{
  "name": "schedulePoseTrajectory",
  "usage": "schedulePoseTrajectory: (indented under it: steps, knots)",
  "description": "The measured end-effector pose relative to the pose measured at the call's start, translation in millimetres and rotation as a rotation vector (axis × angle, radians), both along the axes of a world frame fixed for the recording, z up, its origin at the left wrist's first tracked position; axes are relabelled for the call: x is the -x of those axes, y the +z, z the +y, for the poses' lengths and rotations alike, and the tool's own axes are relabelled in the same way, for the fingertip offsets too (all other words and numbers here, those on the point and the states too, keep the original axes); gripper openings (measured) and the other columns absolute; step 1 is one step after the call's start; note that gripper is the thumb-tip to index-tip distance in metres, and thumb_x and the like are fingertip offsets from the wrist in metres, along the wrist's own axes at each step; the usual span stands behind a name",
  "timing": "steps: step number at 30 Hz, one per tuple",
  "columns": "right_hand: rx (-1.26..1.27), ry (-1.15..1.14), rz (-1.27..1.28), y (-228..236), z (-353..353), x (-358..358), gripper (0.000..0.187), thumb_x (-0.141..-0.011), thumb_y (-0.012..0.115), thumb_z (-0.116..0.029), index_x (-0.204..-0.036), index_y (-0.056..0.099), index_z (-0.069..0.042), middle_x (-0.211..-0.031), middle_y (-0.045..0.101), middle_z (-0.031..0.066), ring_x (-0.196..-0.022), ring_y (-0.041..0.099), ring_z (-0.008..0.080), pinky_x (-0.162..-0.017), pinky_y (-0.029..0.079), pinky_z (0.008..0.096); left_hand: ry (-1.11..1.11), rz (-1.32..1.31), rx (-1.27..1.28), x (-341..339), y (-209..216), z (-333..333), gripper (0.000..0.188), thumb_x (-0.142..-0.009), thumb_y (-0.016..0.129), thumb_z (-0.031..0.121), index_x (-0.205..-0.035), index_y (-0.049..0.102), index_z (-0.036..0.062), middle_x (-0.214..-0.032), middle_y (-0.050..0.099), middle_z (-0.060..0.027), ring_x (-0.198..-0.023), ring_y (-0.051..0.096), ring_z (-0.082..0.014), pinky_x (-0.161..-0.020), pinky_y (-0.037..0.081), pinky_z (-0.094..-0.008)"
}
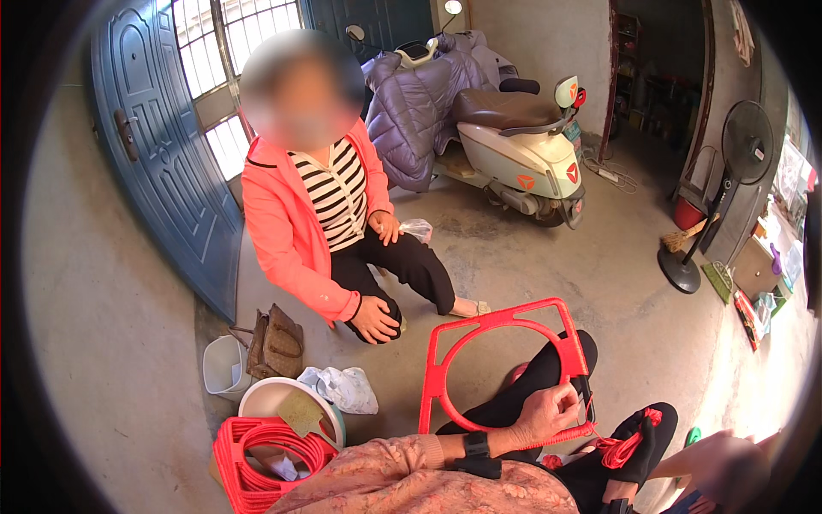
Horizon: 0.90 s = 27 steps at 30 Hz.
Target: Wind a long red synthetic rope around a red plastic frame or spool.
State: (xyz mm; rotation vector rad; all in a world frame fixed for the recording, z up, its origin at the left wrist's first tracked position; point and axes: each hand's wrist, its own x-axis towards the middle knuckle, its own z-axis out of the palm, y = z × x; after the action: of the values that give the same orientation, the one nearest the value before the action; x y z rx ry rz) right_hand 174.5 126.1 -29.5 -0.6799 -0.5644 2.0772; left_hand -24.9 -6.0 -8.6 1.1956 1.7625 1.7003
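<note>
A red, open rectangular frame with a large ring inside it (pixel 434 377) stands tilted over my lap. My left hand (pixel 550 413) is closed, fingers pinched at the frame's right side near its lower corner. Red cord is wrapped along the frame's lower edge. From that corner the cord runs to a loose red bundle (pixel 618 451) at my right hand (pixel 638 441). This hand looks covered by a black glove and is closed round the cord; its fingers are hard to make out against my black trousers. More red shows at its far end.
Across from me sits a person in a pink jacket (pixel 287 240). Red coiled cord on another frame (pixel 224 467), a basin (pixel 257 398), a bin (pixel 224 364) and a brown handbag (pixel 276 343) stand left. Beyond are a scooter (pixel 522 158) and a fan (pixel 681 274). Another person (pixel 715 454) is at right.
</note>
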Motion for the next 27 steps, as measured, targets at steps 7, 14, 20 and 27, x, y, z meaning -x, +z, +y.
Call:
schedulePoseTrajectory:
  steps: [7, 14, 20, 27]
  knots:
    - [0.002, 0.028, -0.013, -17, 8, -7, 0.024, -0.089, 0.065, -0.029, -0.100, 0.065, -0.008, -0.069, 0.056, -0.0048, -0.058, 0.048, 0.0075, -0.053, 0.038, 0.0209, -0.015, -0.021, -0.028, -1, -1, 1, 0.011, -0.086, 0.064, 0.009, -0.082, 0.055, 0.0038, -0.065, 0.057, 0.0001, -0.056, 0.055, -0.0059, -0.053, 0.045, -0.0244]
    - [0.003, 0.054, 0.009, -19, 9, -7, 0.023, -0.090, 0.064, -0.028, -0.103, 0.064, -0.009, -0.070, 0.056, -0.0042, -0.059, 0.050, 0.0080, -0.053, 0.040, 0.0221, -0.023, -0.026, -0.028, 0, -1, 0, 0.011, -0.086, 0.064, 0.008, -0.082, 0.055, 0.0033, -0.065, 0.057, 0.0001, -0.055, 0.055, -0.0058, -0.053, 0.045, -0.0242]
    - [-0.132, 0.105, -0.277, 8, -23, 18, 0.025, -0.091, 0.060, -0.021, -0.109, 0.057, -0.004, -0.088, 0.061, 0.0046, -0.062, 0.056, 0.0113, -0.055, 0.047, 0.0250, -0.008, -0.013, -0.012, 1, -1, -1, 0.012, -0.086, 0.065, 0.009, -0.081, 0.055, 0.0038, -0.064, 0.057, 0.0006, -0.056, 0.056, -0.0053, -0.053, 0.045, -0.0241]
    - [-0.189, 0.475, -0.199, 11, -44, 43, 0.035, -0.089, 0.061, -0.016, -0.120, 0.053, 0.000, -0.098, 0.063, 0.0090, -0.080, 0.066, 0.0197, -0.070, 0.058, 0.0314, -0.020, -0.037, -0.038, -5, -6, 4, 0.012, -0.086, 0.064, 0.008, -0.081, 0.055, 0.0035, -0.064, 0.057, 0.0010, -0.056, 0.054, -0.0040, -0.053, 0.045, -0.0233]
